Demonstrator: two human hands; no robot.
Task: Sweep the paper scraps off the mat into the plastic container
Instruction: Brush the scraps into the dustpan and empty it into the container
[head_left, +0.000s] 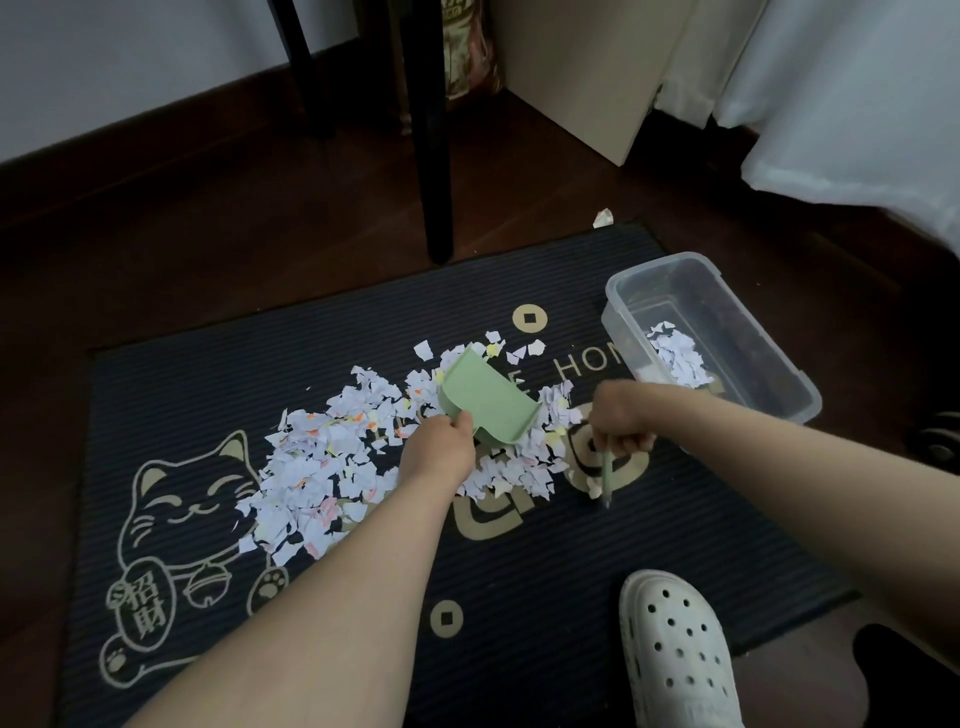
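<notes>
Head view, looking down at the floor.

Reaches in from 7 o'clock with a bare left forearm, stretched straight toward the centre. Grips the near end of a green dustpan (485, 402) in the left hand (439, 449), knuckles up, fingers curled over the pan's edge. Holds the pan tilted, its far edge toward 11 o'clock and its body lying among the paper scraps (322, 467).

Comes in from 4 o'clock with the right forearm, also bare. Closes the right hand (621, 423) in a fist round a thin green handle (605, 480), which sticks out below the fist toward 6 o'clock. Cannot tell what sits on the other end: hidden by the hand, and slightly blurred.

Scraps mostly white and lilac, some yellow and orange, spread in a broad band across the dark mat (519, 561). Thickest at 8 o'clock from the left hand, running under both hands and round the pan on every side.

Clear plastic container (665, 259) at 2 o'clock from the right hand, just beyond the wrist, standing on the mat's right edge with a small heap of scraps inside its near end.

White perforated clog (675, 649) at 5 o'clock on the mat. Black furniture leg (434, 156) at 12 o'clock on the wooden floor, one stray scrap (602, 218) beside the mat's far edge.
</notes>
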